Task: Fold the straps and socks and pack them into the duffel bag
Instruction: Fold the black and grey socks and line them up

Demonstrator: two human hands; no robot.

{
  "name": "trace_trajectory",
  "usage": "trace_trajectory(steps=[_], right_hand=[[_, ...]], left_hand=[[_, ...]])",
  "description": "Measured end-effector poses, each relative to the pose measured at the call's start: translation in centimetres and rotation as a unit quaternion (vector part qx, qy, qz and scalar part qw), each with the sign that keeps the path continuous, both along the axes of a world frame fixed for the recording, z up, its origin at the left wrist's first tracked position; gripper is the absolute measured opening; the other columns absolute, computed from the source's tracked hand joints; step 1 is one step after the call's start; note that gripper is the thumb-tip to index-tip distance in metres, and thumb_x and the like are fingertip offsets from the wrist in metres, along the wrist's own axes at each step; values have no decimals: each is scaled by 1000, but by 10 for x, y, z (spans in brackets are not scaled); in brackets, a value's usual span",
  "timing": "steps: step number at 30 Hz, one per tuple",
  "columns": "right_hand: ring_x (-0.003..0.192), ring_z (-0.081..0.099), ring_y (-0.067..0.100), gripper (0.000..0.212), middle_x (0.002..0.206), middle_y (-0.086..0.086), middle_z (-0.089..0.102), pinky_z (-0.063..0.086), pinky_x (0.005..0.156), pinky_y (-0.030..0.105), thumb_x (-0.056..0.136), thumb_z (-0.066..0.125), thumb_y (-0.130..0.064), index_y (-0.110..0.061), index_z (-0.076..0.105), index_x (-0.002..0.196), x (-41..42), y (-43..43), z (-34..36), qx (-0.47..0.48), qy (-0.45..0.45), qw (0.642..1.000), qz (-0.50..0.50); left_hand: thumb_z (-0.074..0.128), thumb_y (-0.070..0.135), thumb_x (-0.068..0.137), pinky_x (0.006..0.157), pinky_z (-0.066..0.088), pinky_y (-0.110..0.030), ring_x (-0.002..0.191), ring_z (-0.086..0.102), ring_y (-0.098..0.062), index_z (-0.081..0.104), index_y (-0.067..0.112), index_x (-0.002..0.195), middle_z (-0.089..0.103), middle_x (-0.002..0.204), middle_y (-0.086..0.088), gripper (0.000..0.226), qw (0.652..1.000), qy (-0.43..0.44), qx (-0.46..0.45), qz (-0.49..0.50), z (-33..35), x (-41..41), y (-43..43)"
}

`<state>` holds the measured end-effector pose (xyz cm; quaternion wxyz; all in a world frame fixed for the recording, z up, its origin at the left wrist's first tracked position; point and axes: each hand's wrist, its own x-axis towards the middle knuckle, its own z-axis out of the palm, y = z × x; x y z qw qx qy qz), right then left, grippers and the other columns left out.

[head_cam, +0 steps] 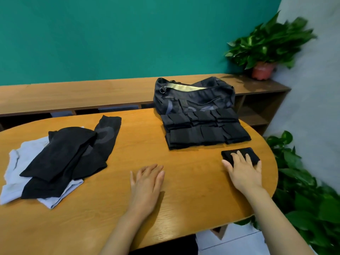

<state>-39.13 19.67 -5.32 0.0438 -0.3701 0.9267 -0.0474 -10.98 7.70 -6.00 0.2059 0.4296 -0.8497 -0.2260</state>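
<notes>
- Teal wall behind; low wooden shelf unit (73,96) runs along it, directly behind the duffel bag.
- Oval wooden desk (187,203) carries everything.
- Duffel bag (195,96): dark, at the desk's far edge, top gaping, pale yellow-green lining showing. Metal ring (162,90) at its left end.
- Pale curved marks on the bag's side panel; too blurred to read as letters.
- Folded black pieces (206,129): two tidy rows on the desk, touching the bag's near side.
- Small folded black bundle (244,153): nearer than those rows, toward the bag's right end.
- Right hand (242,172): fingers (241,156) straight and spread, laid flat on that bundle; thumb on the desk.
- Left hand (147,183): palm down on the desk, well in front of the bag's left end, fingers straight and close together, holding nothing.
- Loose black pile (70,153): unfolded, well left of the bag, lying on pale grey-blue cloth (16,173). One long piece bears a faint ring mark, unreadable.
- Potted plant (266,48), red pot, on the shelf unit right of the bag; more leaves (303,190) beyond the desk's right end.
</notes>
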Motion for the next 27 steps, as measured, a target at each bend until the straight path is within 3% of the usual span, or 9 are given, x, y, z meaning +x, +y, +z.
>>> trace_trajectory(steps=[3, 7, 12, 17, 22, 27], right_hand=[[150, -3, 23, 68, 164, -3, 6, -8, 114, 63, 96, 14, -64, -27, 23, 152, -28, -5, -3, -17, -32, 999, 8], [150, -11, 22, 71, 164, -5, -5, -11, 111, 65, 95, 14, -65, -30, 11, 156, -43, -13, -6, -13, -57, 998, 23], [149, -14, 22, 70, 164, -5, -6, -11, 113, 61, 95, 12, -63, -30, 5, 156, -25, -24, 3, -45, -4, 996, 72], [149, -10, 15, 64, 163, -9, 2, -9, 118, 51, 98, 17, -59, -32, 9, 155, 37, -48, 9, -72, 19, 979, 192], [150, -4, 11, 64, 162, -10, 10, -9, 119, 45, 97, 16, -59, -30, 17, 154, 121, -88, 13, -75, -4, 951, 300], [150, -1, 10, 81, 162, -10, 15, -8, 121, 44, 85, 3, -67, -28, 24, 153, 203, -131, 7, -68, -59, 912, 401]], left_hand=[[7, 62, 89, 119, -1, -47, 135, 27, -6, 47, 40, 138, 43, 144, 19, 68, 1000, -15, 2, -8, 2, -5, 2], [6, 63, 88, 119, -1, -47, 135, 27, -5, 47, 39, 138, 43, 143, 19, 69, 1000, -19, 0, -10, 1, -3, -1], [5, 63, 88, 119, -2, -46, 134, 27, -5, 47, 38, 138, 44, 143, 18, 71, 1000, -15, 0, -1, -1, 4, -5], [11, 61, 92, 119, 0, -48, 135, 29, -8, 48, 36, 139, 44, 144, 15, 65, 1000, -15, -8, 17, 5, 16, -12], [0, 69, 85, 119, 1, -47, 133, 31, -9, 51, 36, 137, 47, 141, 15, 80, 998, -8, -41, 52, 13, 59, -26], [4, 67, 87, 118, -3, -47, 134, 31, -10, 54, 35, 134, 48, 142, 14, 76, 993, -9, -58, 105, 7, 119, -48]])
